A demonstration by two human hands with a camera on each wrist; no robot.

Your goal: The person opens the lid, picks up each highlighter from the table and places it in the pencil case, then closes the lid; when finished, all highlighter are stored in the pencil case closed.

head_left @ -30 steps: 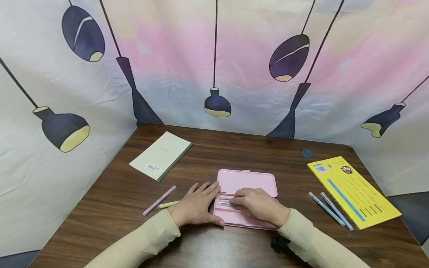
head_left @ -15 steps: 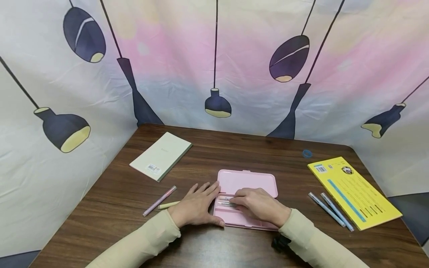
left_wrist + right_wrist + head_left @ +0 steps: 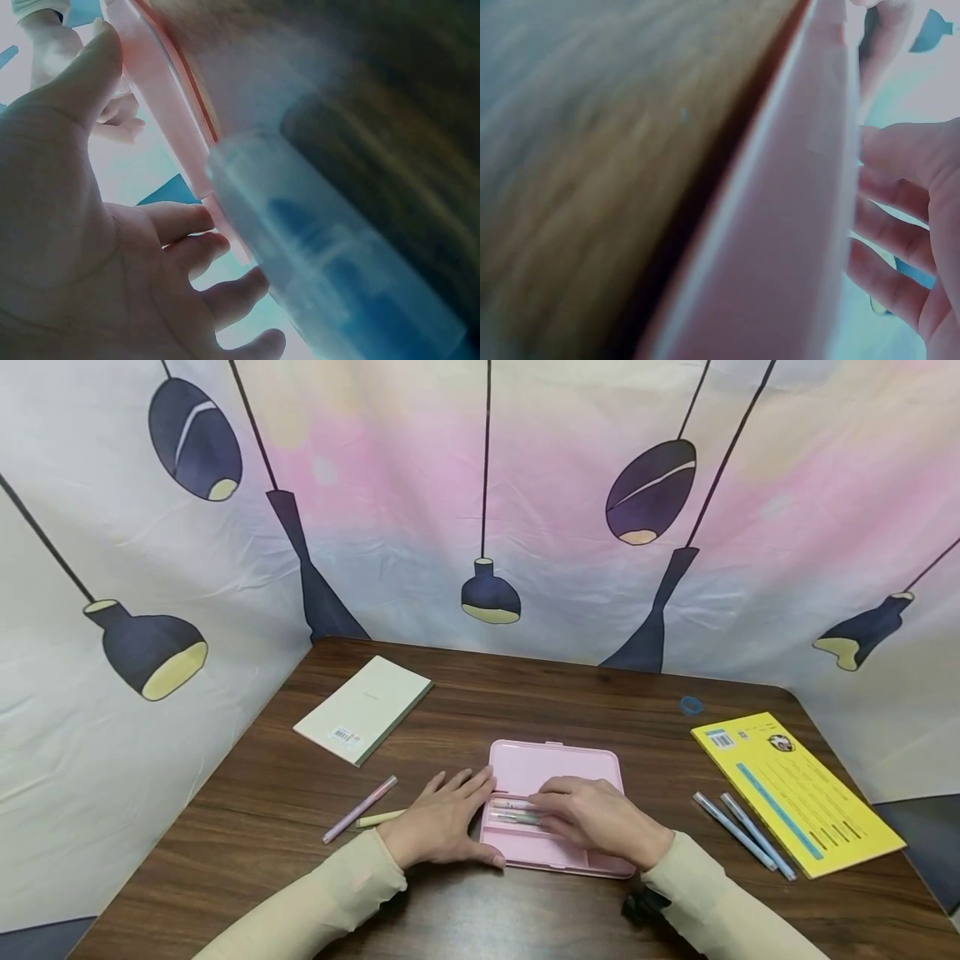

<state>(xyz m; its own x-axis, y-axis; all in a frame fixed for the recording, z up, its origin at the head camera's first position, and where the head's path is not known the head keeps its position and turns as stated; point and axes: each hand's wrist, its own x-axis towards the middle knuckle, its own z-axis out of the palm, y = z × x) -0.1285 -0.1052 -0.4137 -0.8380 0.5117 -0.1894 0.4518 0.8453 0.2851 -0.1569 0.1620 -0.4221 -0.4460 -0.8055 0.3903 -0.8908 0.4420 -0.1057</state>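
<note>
A pink pencil case (image 3: 538,845) lies open on the table, its lid folded back. Several pens (image 3: 516,817) lie side by side in its far compartment. My left hand (image 3: 441,820) rests along the case's left side, fingers spread and thumb at the near corner. My right hand (image 3: 603,820) reaches over the case from the right, its fingertips down at the pens' right ends and hidden. In the right wrist view its loosely bent fingers (image 3: 889,285) go in behind the pink wall. A yellow pen (image 3: 381,818) lies partly under my left wrist.
A pink-purple pen (image 3: 360,810) lies to the left, below a pale notebook (image 3: 363,710). On the right are two blue pens (image 3: 735,831) beside a yellow book (image 3: 795,793). A blue ring (image 3: 691,705) lies farther back. A printed cloth (image 3: 405,527) hangs behind the table.
My right hand has shifted a little to the right over the case, and more of the pens shows. The left hand stays at the case's side.
</note>
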